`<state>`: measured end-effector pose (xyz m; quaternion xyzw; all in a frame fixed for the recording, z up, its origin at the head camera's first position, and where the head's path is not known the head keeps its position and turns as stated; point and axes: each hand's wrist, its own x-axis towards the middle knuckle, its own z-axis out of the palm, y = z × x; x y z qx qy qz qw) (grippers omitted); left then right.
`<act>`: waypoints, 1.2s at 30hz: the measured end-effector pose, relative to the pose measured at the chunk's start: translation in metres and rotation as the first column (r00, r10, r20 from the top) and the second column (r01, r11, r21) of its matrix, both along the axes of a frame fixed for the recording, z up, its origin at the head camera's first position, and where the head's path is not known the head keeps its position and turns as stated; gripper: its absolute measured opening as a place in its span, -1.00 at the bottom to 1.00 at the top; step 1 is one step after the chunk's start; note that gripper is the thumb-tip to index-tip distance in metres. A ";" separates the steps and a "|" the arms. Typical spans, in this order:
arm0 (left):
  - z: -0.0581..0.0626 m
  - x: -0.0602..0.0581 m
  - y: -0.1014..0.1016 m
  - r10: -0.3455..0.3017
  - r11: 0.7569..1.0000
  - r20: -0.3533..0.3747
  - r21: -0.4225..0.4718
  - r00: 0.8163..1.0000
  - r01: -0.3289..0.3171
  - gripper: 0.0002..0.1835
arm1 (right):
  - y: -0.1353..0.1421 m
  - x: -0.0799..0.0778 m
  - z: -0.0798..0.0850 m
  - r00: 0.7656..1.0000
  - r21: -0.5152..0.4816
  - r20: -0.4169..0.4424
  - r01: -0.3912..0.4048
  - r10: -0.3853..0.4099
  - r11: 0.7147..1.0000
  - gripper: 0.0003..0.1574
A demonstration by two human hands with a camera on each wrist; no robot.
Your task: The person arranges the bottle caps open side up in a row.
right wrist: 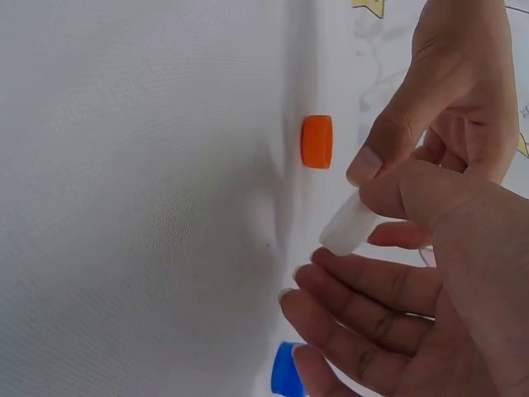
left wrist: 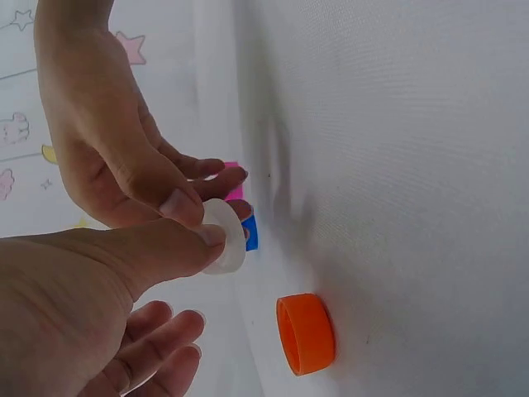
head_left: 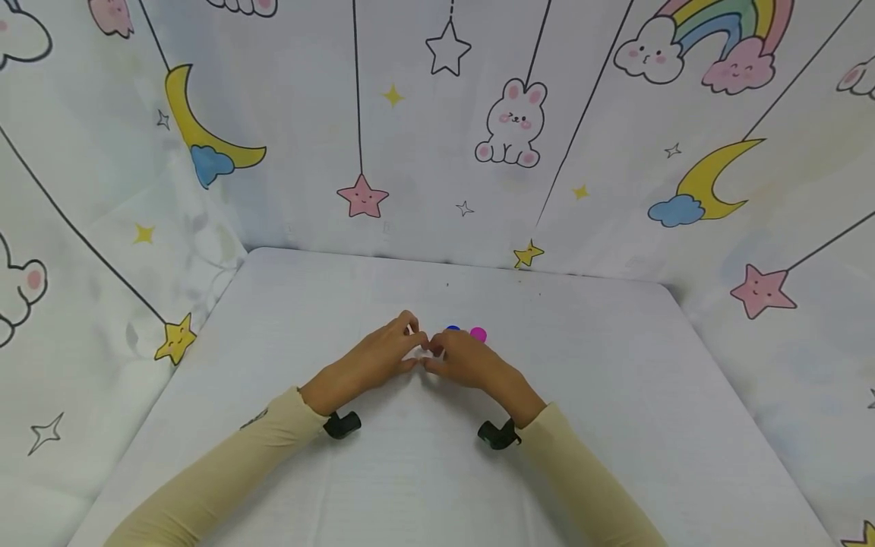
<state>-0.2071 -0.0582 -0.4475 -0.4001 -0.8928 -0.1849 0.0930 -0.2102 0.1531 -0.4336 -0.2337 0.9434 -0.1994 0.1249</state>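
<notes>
A white bottle cap [left wrist: 226, 254] is held off the table, tilted, between the fingertips of both hands. My left hand [head_left: 372, 355] pinches it, the thumb lying on its face in the left wrist view. From the other side my right hand [head_left: 472, 360] pinches the same cap, its thumb at the upper edge of the cap [right wrist: 348, 225] in the right wrist view. The right hand's other fingers [right wrist: 372, 310] are spread below it. An orange bottle cap [left wrist: 306, 334] rests on the table near the left hand. In the head view the hands hide both these caps.
Just beyond the right hand, a blue cap [head_left: 453, 328] and a pink cap [head_left: 478, 334] sit on the white table [head_left: 424, 471], the blue one partly covered. A cloth printed with stars, moons and rabbits [head_left: 516, 125] hangs around the table's back and sides.
</notes>
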 end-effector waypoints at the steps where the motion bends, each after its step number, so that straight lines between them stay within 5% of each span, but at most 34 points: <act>1: 0.000 0.000 0.000 -0.003 1.000 -0.009 0.000 1.000 0.003 -0.71 | 0.000 0.000 0.001 1.000 -0.006 0.004 0.000 0.000 1.000 -0.57; 9: 0.000 -0.002 0.002 -0.034 0.999 -0.056 0.031 0.998 0.036 -0.77 | 0.002 0.000 0.000 1.000 -0.037 0.024 0.005 -0.004 0.999 -0.60; 17: 0.000 -0.003 0.002 -0.005 1.000 -0.020 0.017 1.000 0.005 -0.83 | 0.004 -0.001 -0.002 1.000 -0.037 0.024 -0.008 0.009 0.999 -0.62; 25: 0.004 -0.003 0.004 0.109 0.992 0.097 0.046 0.989 -0.114 -0.85 | 0.006 0.001 0.002 0.999 -0.036 -0.034 0.012 -0.013 0.999 -0.61; 36: 0.010 -0.006 0.004 0.193 0.966 0.299 0.110 0.935 -0.235 -0.76 | 0.005 0.005 0.001 0.985 0.006 -0.170 0.024 -0.023 1.000 -0.53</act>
